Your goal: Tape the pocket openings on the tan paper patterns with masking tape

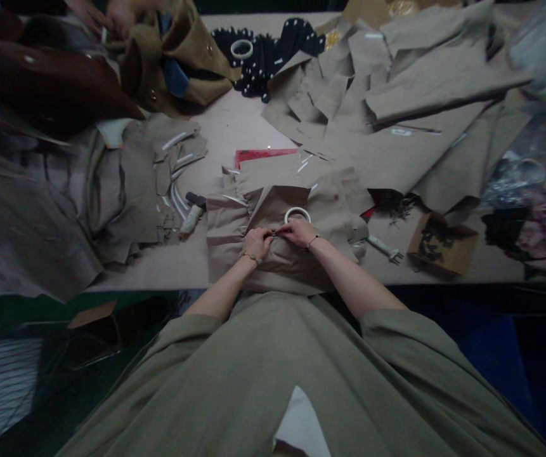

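Observation:
My left hand (257,244) and my right hand (300,232) meet over a piece of brown gathered fabric (285,203) at the table's near edge. Both hands have their fingers pinched together, almost touching each other. Between the fingertips shows a small dark metallic thing, too small to name. A white tape roll (297,214) lies on the fabric right behind my right hand. Left of the fabric is a hammer (193,217) with a wrapped handle. To the right lies a pronged tool (385,249) with a pale handle.
Stacked brown fabric pieces (125,190) cover the left side, and more brown fabric (396,114) the back right. A small cardboard box (441,244) holds dark bits. Beyond are a red strip (266,155) and polka-dot fabric (296,47). Another person's hands (115,16) work at a tan bag (187,57).

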Tool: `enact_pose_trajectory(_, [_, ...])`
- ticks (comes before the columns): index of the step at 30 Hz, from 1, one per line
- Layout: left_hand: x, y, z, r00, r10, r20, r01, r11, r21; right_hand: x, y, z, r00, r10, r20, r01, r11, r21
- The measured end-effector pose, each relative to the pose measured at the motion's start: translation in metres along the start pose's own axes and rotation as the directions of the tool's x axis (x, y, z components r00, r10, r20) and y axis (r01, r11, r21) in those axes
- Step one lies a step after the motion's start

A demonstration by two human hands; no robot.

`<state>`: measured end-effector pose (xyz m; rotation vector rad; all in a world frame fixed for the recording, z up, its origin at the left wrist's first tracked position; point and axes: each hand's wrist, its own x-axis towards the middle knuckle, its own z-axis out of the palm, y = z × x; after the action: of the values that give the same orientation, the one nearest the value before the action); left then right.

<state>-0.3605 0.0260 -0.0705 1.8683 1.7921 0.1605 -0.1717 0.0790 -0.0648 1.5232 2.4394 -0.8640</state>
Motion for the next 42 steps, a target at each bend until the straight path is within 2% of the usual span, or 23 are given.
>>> enact_pose_trajectory(10, [0.001,-0.007,0.0,0.999,0.032,-0.014,-0.033,0.997,-0.073,0.002,-0.004,0.001,0.998,0.066,-0.023,-0.065,0.998,0.023])
enact_pose_trajectory(16, [0.002,-0.001,-0.001,1.0,0.022,0.001,-0.022,1.0,-0.001,0.004,-0.009,-0.005,0.995,0.102,-0.001,-0.102,0.992,0.072])
enact_pose_trajectory(21, [0.002,0.008,-0.005,0.999,0.036,0.023,-0.038,0.996,0.076,-0.005,-0.005,-0.002,0.999,0.025,-0.042,-0.023,0.999,0.047])
enact_pose_trajectory(26, [0.002,0.005,-0.011,0.999,0.035,0.026,-0.033,0.997,-0.07,-0.013,-0.004,0.003,0.997,-0.003,-0.08,0.008,0.997,0.073])
enact_pose_trajectory(29, [0.002,0.002,-0.007,0.999,0.037,0.007,-0.037,0.998,-0.057,-0.011,-0.006,0.004,0.995,0.04,-0.09,-0.031,0.994,0.106])
enact_pose_trajectory(34, [0.0,0.002,0.005,0.999,0.036,-0.023,-0.035,0.999,0.041,0.0,-0.01,-0.001,0.991,0.13,-0.028,-0.124,0.981,0.148])
enact_pose_trajectory(37, [0.001,-0.002,0.002,0.996,0.084,0.003,-0.084,0.992,0.089,0.006,-0.014,-0.005,0.989,0.15,0.011,-0.15,0.978,0.147])
enact_pose_trajectory(39, [0.008,-0.007,-0.007,0.985,0.163,0.053,-0.168,0.98,0.108,0.008,-0.019,-0.007,0.982,0.188,0.02,-0.189,0.975,0.121])
enact_pose_trajectory(42, [0.028,-0.014,-0.025,0.947,0.276,0.166,-0.295,0.95,0.1,0.008,-0.025,-0.007,0.971,0.238,0.013,-0.239,0.967,0.089])
